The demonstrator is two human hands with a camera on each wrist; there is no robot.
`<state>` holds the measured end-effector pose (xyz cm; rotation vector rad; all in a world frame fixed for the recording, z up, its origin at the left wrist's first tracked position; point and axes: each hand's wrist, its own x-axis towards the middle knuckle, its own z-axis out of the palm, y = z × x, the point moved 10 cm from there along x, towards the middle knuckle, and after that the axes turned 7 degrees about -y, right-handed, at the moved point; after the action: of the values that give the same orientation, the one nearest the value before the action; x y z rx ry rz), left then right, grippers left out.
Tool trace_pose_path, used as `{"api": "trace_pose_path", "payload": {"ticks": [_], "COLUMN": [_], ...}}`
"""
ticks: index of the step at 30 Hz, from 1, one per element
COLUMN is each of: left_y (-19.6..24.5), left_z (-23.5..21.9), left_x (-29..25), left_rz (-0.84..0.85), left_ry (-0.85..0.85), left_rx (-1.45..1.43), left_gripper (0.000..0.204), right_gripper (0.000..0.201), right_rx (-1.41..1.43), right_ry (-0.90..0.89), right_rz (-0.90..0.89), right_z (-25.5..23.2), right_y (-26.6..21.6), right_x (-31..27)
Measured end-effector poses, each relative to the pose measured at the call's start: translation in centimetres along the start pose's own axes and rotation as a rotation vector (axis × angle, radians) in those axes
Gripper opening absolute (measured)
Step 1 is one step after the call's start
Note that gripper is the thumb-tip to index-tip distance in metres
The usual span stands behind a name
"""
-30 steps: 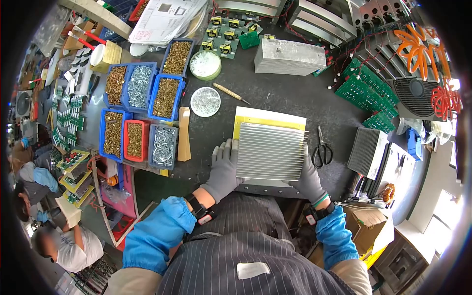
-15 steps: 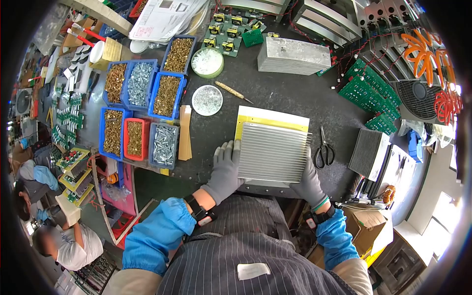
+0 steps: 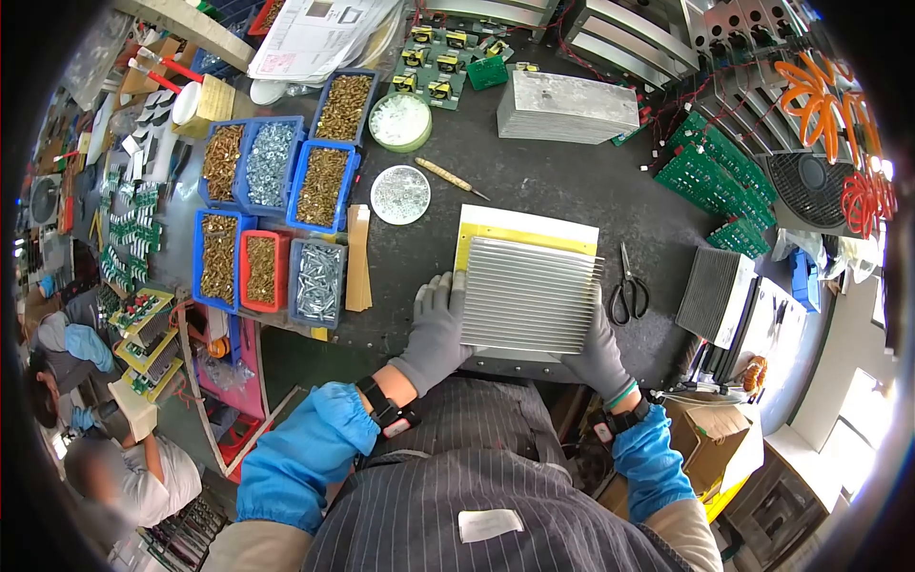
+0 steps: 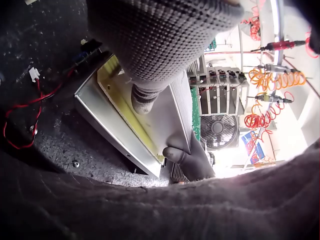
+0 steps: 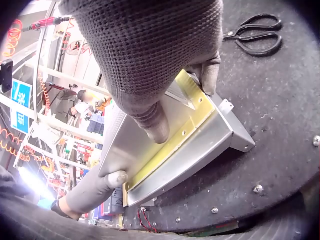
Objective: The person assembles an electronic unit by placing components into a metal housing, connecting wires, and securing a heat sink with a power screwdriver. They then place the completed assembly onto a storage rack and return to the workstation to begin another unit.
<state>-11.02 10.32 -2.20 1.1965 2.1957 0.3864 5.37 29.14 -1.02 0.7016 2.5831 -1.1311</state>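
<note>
Centrally, the ribbed silver aluminium heatsink (image 3: 526, 294) lies on a yellow sheet (image 3: 522, 236) over a metal base on the dark tabletop (image 3: 534, 181), between the left hand (image 3: 434, 329) and right hand (image 3: 599, 348), fingers curled round its side edges. Seating looks nearly finished; fastening apparently remains.

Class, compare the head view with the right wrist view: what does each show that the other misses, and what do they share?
Only the head view shows the bins of screws and the green circuit boards. Only the right wrist view shows the yellow sheet sandwiched between the finned heat sink and a metal tray beneath. Both show the scissors, and the left hand and right hand gripping the heat sink's sides.
</note>
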Motion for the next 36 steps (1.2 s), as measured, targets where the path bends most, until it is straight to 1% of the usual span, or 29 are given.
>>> {"api": "trace_pose_path", "payload": {"ticks": [3, 4, 6, 8, 9, 18, 21, 23, 26, 27, 30, 32, 36], "left_y": [0.1, 0.3, 0.0, 0.2, 0.2, 0.1, 0.1, 0.2, -0.1, -0.1, -0.2, -0.1, -0.1], "left_z": [-0.1, -0.1, -0.2, -0.3, -0.4, -0.2, -0.6, -0.7, -0.5, -0.6, -0.4, -0.2, -0.3], "left_x": [0.0, 0.1, 0.0, 0.1, 0.0, 0.1, 0.1, 0.1, 0.0, 0.0, 0.0, 0.0, 0.1], "left_rz": [-0.009, 0.008, -0.014, -0.007, -0.016, -0.003, -0.006, 0.004, 0.0, -0.009, -0.021, 0.0, 0.007], "left_ry": [-0.019, -0.02, -0.006, -0.009, -0.007, -0.033, -0.013, 0.006, 0.033, 0.037, 0.015, 0.013, 0.004], "left_rx": [0.041, 0.035, 0.003, -0.008, -0.014, 0.002, -0.004, -0.014, -0.014, -0.009, -0.008, -0.005, 0.0], "left_gripper": [0.119, 0.119, 0.118, 0.119, 0.119, 0.117, 0.117, 0.117, 0.12, 0.12, 0.118, 0.117, 0.116], "right_gripper": [0.12, 0.119, 0.117, 0.116, 0.114, 0.116, 0.117, 0.116, 0.114, 0.112, 0.113, 0.114, 0.118], "right_rx": [-0.015, -0.013, -0.019, -0.024, -0.054, -0.017, -0.019, -0.018, -0.05, -0.052, -0.059, -0.043, 0.0], "right_ry": [0.002, -0.002, 0.01, 0.005, 0.03, 0.01, 0.005, -0.008, 0.035, 0.029, 0.03, 0.024, -0.002], "right_rz": [-0.003, -0.012, 0.0, -0.016, -0.045, 0.017, -0.001, 0.052, -0.01, 0.003, -0.009, -0.017, 0.02], "right_z": [0.1, 0.2, 0.2, 0.2, -0.1, -0.3, -0.1, 0.0, -0.2, -0.1, -0.2, 0.0, 0.0], "right_y": [0.3, 0.4, 0.8, 0.5, 0.2, 0.3, -0.1, 0.1, -0.1, 0.0, -0.3, -0.2, -0.1], "right_x": [-0.2, -0.2, -0.2, -0.1, -0.3, -0.3, -0.2, -0.2, -0.2, -0.2, -0.2, -0.2, -0.1]}}
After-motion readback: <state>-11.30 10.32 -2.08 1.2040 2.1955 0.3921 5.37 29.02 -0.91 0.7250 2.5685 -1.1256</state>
